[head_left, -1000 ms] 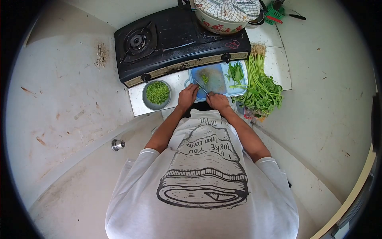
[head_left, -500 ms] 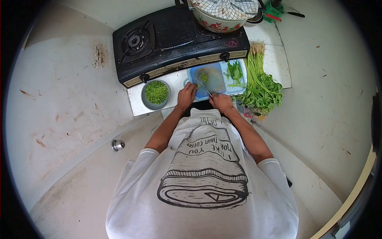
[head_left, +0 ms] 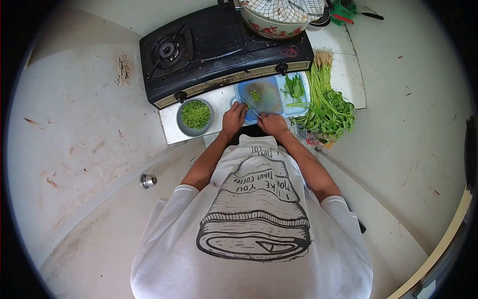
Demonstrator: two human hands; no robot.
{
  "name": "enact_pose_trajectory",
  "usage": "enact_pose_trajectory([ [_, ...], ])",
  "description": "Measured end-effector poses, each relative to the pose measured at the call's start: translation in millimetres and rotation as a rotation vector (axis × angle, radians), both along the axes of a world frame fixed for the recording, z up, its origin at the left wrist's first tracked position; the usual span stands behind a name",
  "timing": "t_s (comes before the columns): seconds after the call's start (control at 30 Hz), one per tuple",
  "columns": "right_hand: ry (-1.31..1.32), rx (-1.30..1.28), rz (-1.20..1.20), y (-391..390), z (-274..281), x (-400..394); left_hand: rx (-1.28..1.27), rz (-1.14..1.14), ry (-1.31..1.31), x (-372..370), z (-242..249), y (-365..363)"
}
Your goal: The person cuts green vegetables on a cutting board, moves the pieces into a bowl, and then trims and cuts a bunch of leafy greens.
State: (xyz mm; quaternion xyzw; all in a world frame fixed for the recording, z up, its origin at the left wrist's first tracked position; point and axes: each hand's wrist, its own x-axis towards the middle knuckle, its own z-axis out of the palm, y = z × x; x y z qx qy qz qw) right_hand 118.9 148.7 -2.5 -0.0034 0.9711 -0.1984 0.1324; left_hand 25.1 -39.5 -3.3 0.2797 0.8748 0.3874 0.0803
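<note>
Left hand (head_left: 234,119) rests at the near-left edge of the blue cutting board (head_left: 271,97), fingers curled down w/ fingertips on the board, prob. pinning a bit of green stem, too small to tell for sure. Right hand (head_left: 272,123) sits at the board's near edge, clenched round the handle of a knife (head_left: 251,107); blade runs diagonally up-left across the board twd the left hand's fingertips. Small pile of chopped greens (head_left: 255,95) lies mid-board, just beyond the blade. A few uncut leaves (head_left: 296,89) lie on the board's right part. Board sits on the table (head_left: 219,99) right in front of a black gas stove (head_left: 219,47). Left of the board, near the left hand, a grey bowl (head_left: 195,115) full of chopped greens. Right of the board, touching its edge, a big bunch of long-stemmed leafy greens (head_left: 326,107), roots pointing away from the person. On the stove's right burner, a floral pot (head_left: 271,27) covered w/ a checked cloth.
</note>
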Motion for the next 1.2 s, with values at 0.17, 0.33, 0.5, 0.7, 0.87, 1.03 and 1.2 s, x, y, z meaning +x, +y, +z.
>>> enact_pose_trajectory([
  [0.17,0.055,-0.005,-0.008,-1.5,-1.8,-3.8,-0.009,0.007,-0.005,0.0,-0.1,-0.6],
  [0.33,-0.053,0.039,0.006,8.3,8.8,14.9,0.007,-0.016,0.01,-1.9,0.2,-2.1],
  [0.5,0.0,0.015,0.025,3.8,-1.8,2.3,-0.01,-0.001,-0.018,-1.2,1.0,-2.2],
  [0.7,-0.024,0.032,-0.023,1.4,0.2,0.9,-0.002,0.001,-0.031,-3.9,-3.1,-3.8],
  [0.87,-0.15,0.042,0.0,10.4,22.8,10.9,0.003,0.005,-0.041,-3.8,-2.1,-4.3],
  [1.03,-0.018,0.001,-0.009,-1.8,0.7,-4.5,0.012,-0.006,-0.029,-2.7,-1.9,-4.5],
  [1.2,-0.027,0.025,-0.007,-1.6,5.8,-6.1,0.014,-0.006,-0.027,-3.3,-0.9,-5.0],
])
